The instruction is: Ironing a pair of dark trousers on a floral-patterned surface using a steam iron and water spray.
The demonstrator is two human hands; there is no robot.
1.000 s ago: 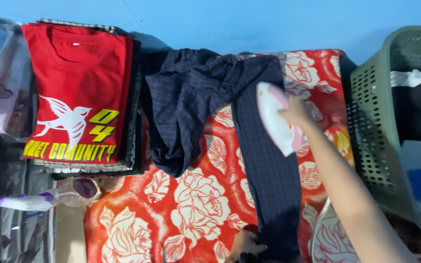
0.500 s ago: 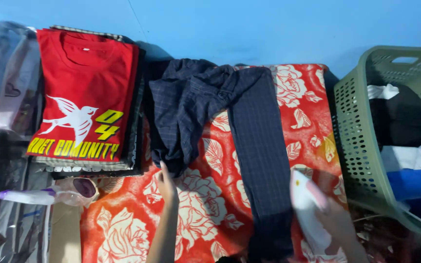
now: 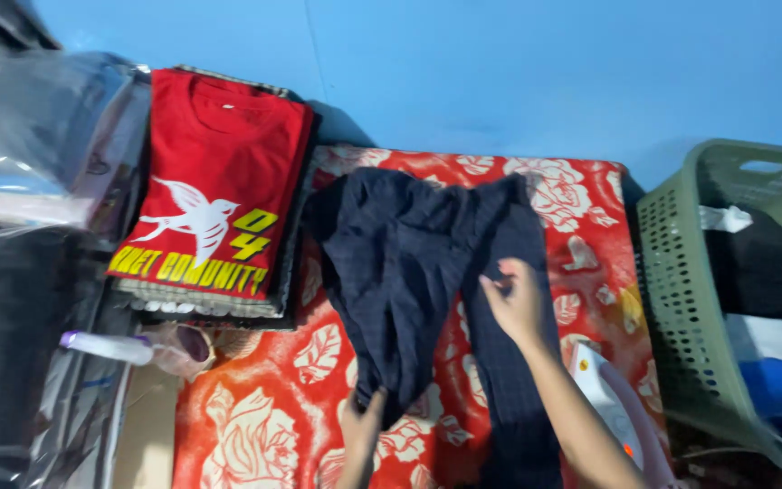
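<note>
The right hand (image 3: 516,303) pinches a fold of the dark checked garment (image 3: 427,290) near its middle, while the left hand (image 3: 361,433) grips the cloth's lower edge. A moment ago the right hand held the white iron (image 3: 613,407); now the iron rests at the right edge of the red floral cloth (image 3: 255,426), so both hands look busy rearranging the garment. A stack topped by a red T-shirt (image 3: 214,195) lies left, a green laundry basket (image 3: 681,290) right, against a blue wall (image 3: 500,72).
</note>
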